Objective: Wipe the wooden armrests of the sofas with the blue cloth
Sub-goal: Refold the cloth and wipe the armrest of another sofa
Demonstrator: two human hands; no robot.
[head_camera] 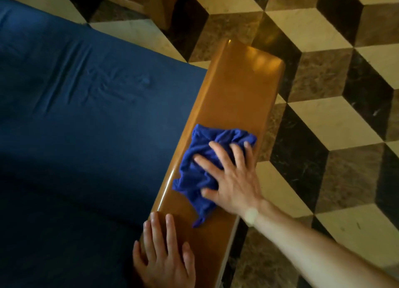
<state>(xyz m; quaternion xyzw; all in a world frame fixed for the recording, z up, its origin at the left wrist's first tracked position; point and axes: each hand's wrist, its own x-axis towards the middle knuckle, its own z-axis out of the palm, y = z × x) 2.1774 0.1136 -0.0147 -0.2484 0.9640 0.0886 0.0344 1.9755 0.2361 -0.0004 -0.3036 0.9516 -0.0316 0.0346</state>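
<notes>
A glossy wooden armrest (239, 89) runs from the bottom centre up toward the upper right. The crumpled blue cloth (194, 169) lies on its middle part. My right hand (233, 177) presses flat on the cloth with fingers spread, covering its right side. My left hand (166, 257) rests flat on the near end of the armrest, fingers together, touching bare wood and apart from the cloth.
The sofa's dark blue seat cushion (86, 115) fills the left side, beside the armrest. A tiled floor (336, 119) with a cube pattern in cream, brown and black lies to the right. Another piece of wooden furniture (138, 0) stands at the top.
</notes>
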